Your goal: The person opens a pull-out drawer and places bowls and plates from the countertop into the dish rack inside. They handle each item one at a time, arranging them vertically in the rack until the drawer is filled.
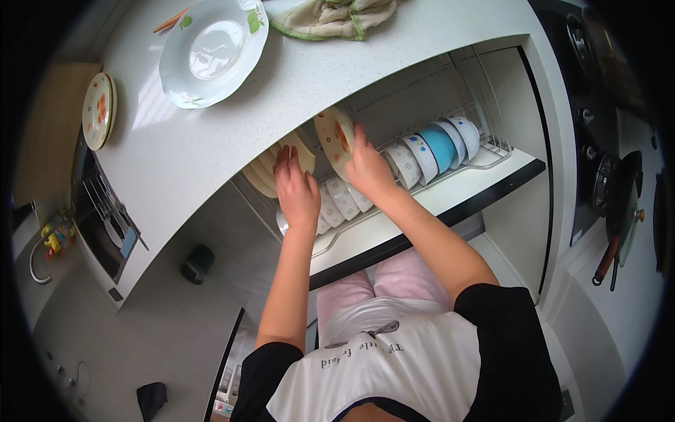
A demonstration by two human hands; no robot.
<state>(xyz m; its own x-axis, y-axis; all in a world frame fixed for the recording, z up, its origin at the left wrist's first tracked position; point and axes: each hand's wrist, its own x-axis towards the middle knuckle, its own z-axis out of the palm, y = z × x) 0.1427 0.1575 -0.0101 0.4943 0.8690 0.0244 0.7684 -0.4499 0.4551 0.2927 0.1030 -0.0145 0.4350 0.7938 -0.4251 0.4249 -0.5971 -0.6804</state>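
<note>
A pulled-out drawer with a wire dish rack (pixel 490 163) lies below the counter edge. My right hand (pixel 367 166) grips the rim of a cream plate with orange flowers (pixel 333 138), held tilted over the rack. Against several cream plates (pixel 258 176) standing at the rack's left rests my left hand (pixel 296 182), fingers extended; whether it grips one cannot be told. White patterned bowls (pixel 340 198) stand in a row under my hands. Farther right are more bowls, among them a turquoise bowl (pixel 439 147). The rear of the rack is partly hidden by the counter.
On the white counter (pixel 295 68) lie a large white plate (pixel 216 53), a crumpled cloth (pixel 337 18) and stacked flowered plates (pixel 98 112) near the sink (pixel 100 211). A gas stove (pixel 585 121) is at the right. The drawer's black front edge (pixel 422 232) crosses before my legs.
</note>
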